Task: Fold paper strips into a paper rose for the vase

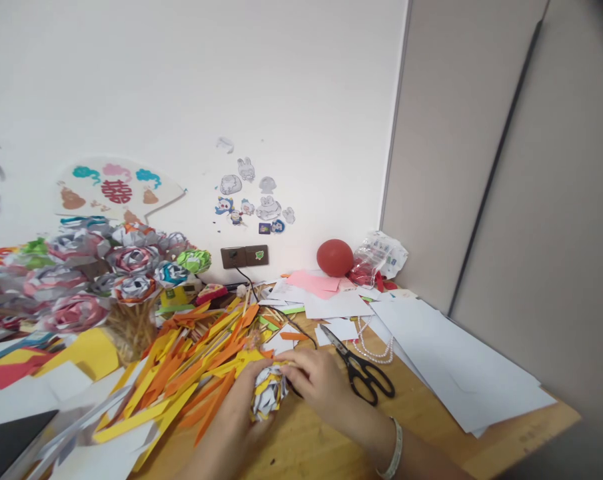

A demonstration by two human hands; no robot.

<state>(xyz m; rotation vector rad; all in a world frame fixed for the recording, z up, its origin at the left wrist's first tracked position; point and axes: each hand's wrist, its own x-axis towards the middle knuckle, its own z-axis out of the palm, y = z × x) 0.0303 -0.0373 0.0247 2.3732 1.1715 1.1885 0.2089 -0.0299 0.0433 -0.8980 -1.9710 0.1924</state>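
Note:
Between my two hands is a small paper flower point(270, 395) of crumpled white and yellow strips. My left hand point(241, 403) is wrapped around its left side and underside. The bent fingers of my right hand point(311, 377) pinch at its upper right edge; whether they hold a strip of it is hidden. Orange and yellow paper strips point(196, 353) lie in a loose heap just left of and beyond the flower. Black-handled scissors point(358, 367) rest on the wooden table point(326, 440) to the right of my right hand, blades pointing away.
At the left stand bunched paper flowers point(136, 260). White paper sheets point(446, 360) cover the right side, beside a bead string point(374, 347). A red balloon point(335, 258) and plastic bag point(381, 253) sit at the back. A black cable point(251, 283) runs from the wall socket point(244, 257).

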